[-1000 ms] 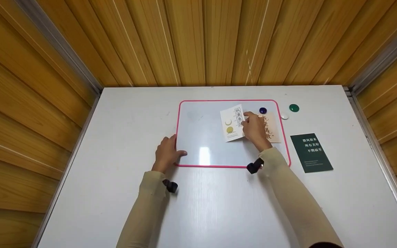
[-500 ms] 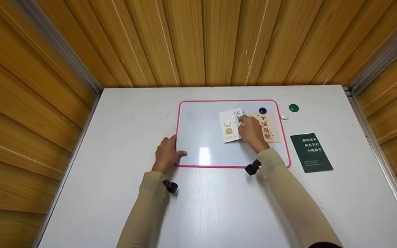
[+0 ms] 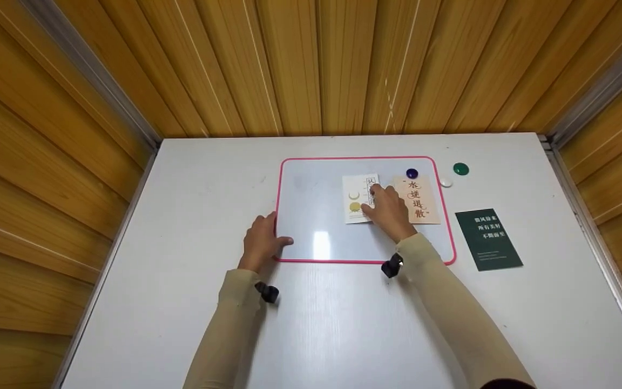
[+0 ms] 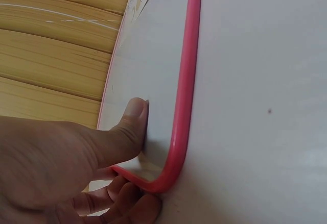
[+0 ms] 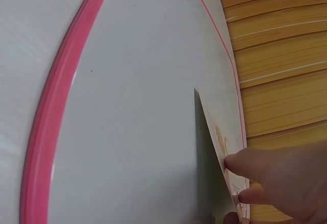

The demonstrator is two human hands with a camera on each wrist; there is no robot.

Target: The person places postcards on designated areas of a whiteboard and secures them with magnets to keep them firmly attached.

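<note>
Fingers [image 3: 374, 190] of the right hand [image 3: 389, 210] pinch a white card [image 3: 353, 186] while the left hand [image 3: 260, 241] grips the whiteboard [image 3: 311, 216]

Bent and held close together, the right thumb and fingers have hold of the white card by its right-hand side. In the head view the thumb tip sits beside the card's gold circle, and the index finger covers part of the dark lettering. The card is over the right half of the whiteboard; the right wrist view shows it tilted, with a shadowed gap beneath it.

At the board's near left corner, the left thumb rests on the white surface while the other fingers bend against the outside of the pink frame [image 4: 183, 101]. How far they reach underneath, I cannot tell.

Just right of the right hand, a tan card [image 3: 423, 201] with brown characters lies on the board, a dark blue disc [image 3: 412, 173] at its top edge. Just beyond the right side of the frame is a white disc [image 3: 446, 183], with a green disc [image 3: 460, 169] near it. A dark green card [image 3: 486, 246] lies askew on the white table [image 3: 322, 324], right of the board. Wood-grain panels [image 3: 300, 65] stand behind and at both sides
</note>
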